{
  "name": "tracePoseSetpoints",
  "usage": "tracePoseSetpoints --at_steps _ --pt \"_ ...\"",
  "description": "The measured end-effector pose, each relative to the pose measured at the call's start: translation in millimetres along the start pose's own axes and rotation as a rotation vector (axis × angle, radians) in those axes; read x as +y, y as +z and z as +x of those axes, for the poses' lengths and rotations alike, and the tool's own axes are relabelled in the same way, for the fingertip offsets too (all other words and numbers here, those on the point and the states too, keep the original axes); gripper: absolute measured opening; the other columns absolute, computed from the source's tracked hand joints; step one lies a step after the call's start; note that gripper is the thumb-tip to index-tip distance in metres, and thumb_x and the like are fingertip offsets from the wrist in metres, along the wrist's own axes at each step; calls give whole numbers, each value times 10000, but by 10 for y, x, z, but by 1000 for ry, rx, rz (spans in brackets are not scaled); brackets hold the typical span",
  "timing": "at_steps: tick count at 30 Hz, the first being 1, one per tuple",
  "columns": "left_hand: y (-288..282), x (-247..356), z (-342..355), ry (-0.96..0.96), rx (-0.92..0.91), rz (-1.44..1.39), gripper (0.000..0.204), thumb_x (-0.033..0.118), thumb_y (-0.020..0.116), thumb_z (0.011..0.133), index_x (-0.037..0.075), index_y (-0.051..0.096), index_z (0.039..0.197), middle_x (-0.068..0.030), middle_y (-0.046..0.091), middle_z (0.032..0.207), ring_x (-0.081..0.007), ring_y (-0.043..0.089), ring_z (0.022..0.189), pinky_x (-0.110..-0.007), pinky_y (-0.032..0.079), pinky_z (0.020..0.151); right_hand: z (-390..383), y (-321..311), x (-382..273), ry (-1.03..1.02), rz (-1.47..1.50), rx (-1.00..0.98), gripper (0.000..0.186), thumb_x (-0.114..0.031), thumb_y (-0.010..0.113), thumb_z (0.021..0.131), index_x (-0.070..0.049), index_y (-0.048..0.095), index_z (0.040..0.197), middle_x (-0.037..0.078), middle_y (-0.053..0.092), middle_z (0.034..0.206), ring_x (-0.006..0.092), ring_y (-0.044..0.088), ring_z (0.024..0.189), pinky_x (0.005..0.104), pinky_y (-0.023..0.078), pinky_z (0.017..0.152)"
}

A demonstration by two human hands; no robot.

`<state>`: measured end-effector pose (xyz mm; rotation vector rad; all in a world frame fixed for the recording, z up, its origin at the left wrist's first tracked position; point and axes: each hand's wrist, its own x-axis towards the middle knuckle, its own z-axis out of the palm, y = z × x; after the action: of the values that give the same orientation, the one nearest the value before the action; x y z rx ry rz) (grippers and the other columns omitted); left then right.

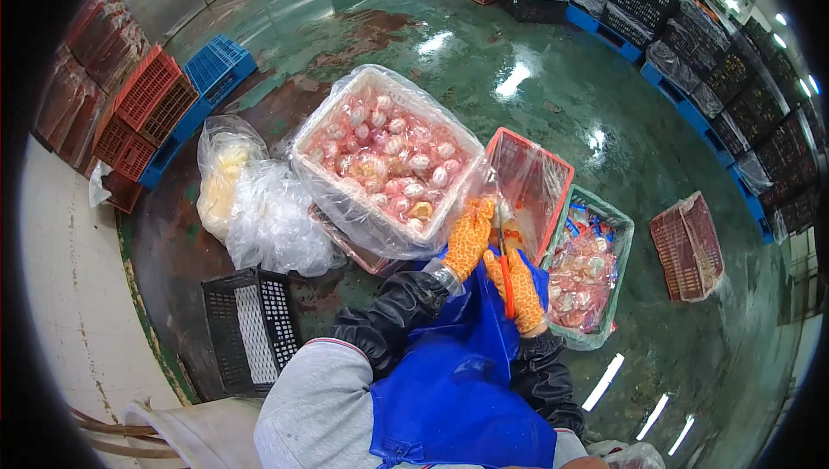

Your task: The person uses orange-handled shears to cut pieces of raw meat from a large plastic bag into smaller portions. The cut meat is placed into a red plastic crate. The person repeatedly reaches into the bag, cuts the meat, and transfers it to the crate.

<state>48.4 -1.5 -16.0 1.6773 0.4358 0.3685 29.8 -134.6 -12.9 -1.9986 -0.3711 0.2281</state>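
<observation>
My left hand (468, 238), in an orange patterned glove, is closed on clear plastic (489, 186) at the right edge of a white lined crate (306, 158) holding several white, rounded pieces in pink wrapping. My right hand (521, 296), gloved alike, grips orange-handled scissors (509, 288), blades pointing up between my hands. Beyond them a red lined crate (540, 175) holds a little reddish content, partly hidden. Right of it, a green crate (609, 296) holds pinkish packets and blue-red wrappers. A blue apron (449, 383) covers my front.
Clear bags (276, 218) lie left of the white crate, above a black crate (285, 322). Stacked red (147, 89) and blue crates (216, 63) stand far left. Black crates (751, 106) on blue pallets line the right. An empty brown-red crate (686, 244) sits on the wet floor.
</observation>
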Motion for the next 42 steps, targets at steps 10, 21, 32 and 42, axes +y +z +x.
tracePoseSetpoints --at_steps 10,21,32,42 --pt "-188 -189 302 -482 -471 -450 313 444 465 882 145 544 831 7 443 497 -89 365 343 -239 268 311 -14 -365 -261 431 497 -371 498 -447 480 880 -20 518 1134 28 540 654 59 441 466 182 361 410" --pt "154 -316 257 -405 -262 -403 291 253 520 880 68 468 1099 -83 557 930 -183 579 722 -318 527 524 297 -181 198 615 1106 -448 637 -569 364 870 37 530 972 115 562 692 134 487 448 207 390 374" --pt "-39 -667 195 306 88 460 665 383 591 795 -19 353 1267 -218 465 1185 -329 427 1132 -416 346 945 167 -354 456 439 1118 -123 448 -322 493 886 67 485 1110 84 546 713 115 482 531 200 420 451" --pt "-1376 -971 1095 6 -336 1338 434 327 507 783 119 541 1162 -161 493 1218 -298 457 1139 -447 343 940 -328 -713 1058 266 755 171 286 -131 474 873 15 511 1116 131 568 959 199 559 820 279 493 697"
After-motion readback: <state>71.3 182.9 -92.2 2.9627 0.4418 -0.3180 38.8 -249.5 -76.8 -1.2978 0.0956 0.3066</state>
